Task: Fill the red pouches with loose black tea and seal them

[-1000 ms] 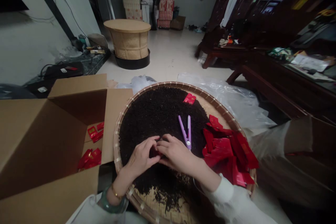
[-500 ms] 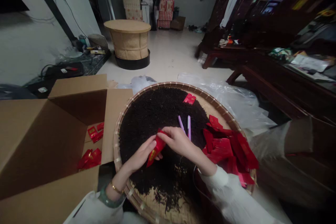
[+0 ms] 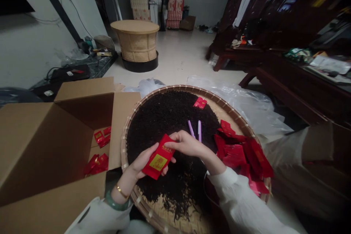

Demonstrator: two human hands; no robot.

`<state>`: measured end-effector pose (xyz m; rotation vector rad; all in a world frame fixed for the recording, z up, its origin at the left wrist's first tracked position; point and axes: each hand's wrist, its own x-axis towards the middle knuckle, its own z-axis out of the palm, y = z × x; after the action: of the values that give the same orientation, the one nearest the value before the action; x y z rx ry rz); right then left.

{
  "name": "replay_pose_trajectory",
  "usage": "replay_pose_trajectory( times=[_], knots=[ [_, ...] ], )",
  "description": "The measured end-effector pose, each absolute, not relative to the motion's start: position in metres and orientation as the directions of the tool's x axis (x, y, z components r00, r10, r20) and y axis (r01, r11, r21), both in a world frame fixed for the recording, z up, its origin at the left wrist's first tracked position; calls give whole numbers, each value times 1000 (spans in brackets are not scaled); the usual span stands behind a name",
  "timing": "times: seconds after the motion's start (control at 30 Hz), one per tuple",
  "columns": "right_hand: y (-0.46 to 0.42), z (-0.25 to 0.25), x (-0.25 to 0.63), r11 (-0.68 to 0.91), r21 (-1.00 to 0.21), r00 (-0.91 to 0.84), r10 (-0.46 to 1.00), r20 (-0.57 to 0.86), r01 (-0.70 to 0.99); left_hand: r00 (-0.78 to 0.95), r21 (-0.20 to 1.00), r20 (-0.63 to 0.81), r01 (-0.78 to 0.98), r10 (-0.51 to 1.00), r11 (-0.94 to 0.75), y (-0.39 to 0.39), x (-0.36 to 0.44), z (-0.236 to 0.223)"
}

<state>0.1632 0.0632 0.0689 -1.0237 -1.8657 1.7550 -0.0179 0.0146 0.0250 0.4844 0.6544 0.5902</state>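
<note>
Head view, the only one: a red packet [image 3: 161,155] with a yellow square on its front is up over the dark leaves [image 3: 161,117], a bit left of the middle of the round woven tray [image 3: 124,153] and toward its near edge. The left hand [image 3: 144,161] has it from below, fingers clamped on it, thumb along one side and fingertips poking out past the other. The right hand [image 3: 186,143] is pinching the upper end, thumb on the front. Just beyond that hand there's a purple tool [image 3: 199,131] on the leaves, two arms spread in a V, lower end hidden. A messy heap of red packets [image 3: 233,155] sits against the tray's right edge, and one lone packet [image 3: 200,102] lies near the far edge. Bare weave shows at the near edge. Left of the tray is an open cardboard box [image 3: 30,150] with some red packets [image 3: 97,163] inside.
</note>
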Motion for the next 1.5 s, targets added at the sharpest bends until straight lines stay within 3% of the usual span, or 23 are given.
replay_pose_trajectory(
  times=[0.1, 0.23, 0.43, 0.57, 0.73, 0.87, 1.17, 1.37, 1.5],
  knots=[
    [61, 71, 163, 38, -967, -638, 757, -138, 253, 605, 610, -429, -353, 671, 709, 14, -17, 28],
    [60, 74, 166, 220, -931, -495, 868, 51, 291, 585, 621, -420, -373, 694, 690, 13, -17, 30],
    [57, 66, 161, 9, -979, -670, 730, -133, 203, 598, 638, -407, -355, 691, 683, 13, -17, 27],
    [56, 60, 159, 77, -959, -623, 774, -114, 272, 603, 643, -392, -360, 694, 676, 12, -17, 26],
    [56, 60, 161, 311, -869, -419, 898, 136, 385, 546, 722, -399, -308, 736, 620, 10, -16, 30],
    [55, 64, 163, 457, -822, -503, 827, 252, 339, 489, 737, -401, -331, 775, 590, 9, -14, 31],
    [56, 69, 163, 490, -755, -606, 780, 157, 436, 469, 773, -377, -317, 799, 550, 8, -13, 32],
    [52, 54, 160, 296, -870, -339, 927, 161, 395, 426, 795, -399, -281, 812, 538, 10, -11, 33],
    [50, 47, 155, 278, -895, -232, 951, 205, 349, 398, 805, -401, -277, 825, 525, 10, -10, 30]
  ],
)
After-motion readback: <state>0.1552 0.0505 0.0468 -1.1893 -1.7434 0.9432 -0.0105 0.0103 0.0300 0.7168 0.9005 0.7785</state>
